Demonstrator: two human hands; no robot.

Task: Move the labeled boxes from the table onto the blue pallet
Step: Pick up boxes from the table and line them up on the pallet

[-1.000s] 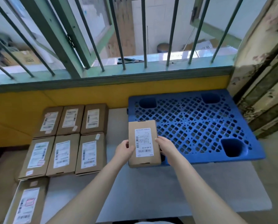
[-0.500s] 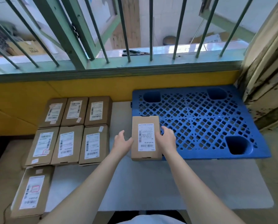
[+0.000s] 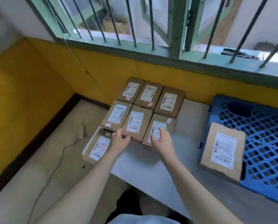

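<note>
Flat brown cardboard boxes (image 3: 139, 125) with white barcode labels, one box (image 3: 222, 152) on the blue pallet (image 3: 264, 126), both hands' fingers (image 3: 161, 131) loose, grasping nothing.

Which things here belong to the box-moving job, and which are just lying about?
Job:
- blue pallet
- box on the pallet
- block of six boxes
- seventh box, by the table edge
- left hand, right hand, both holding nothing

Lying about:
- cable on the floor
- dark tool on the windowsill

The box (image 3: 222, 151) is now lying on the blue pallet (image 3: 264, 126), as both hands (image 3: 119, 139) (image 3: 161, 140) are reaching, empty, toward the table's stacked boxes (image 3: 144, 110).
</note>
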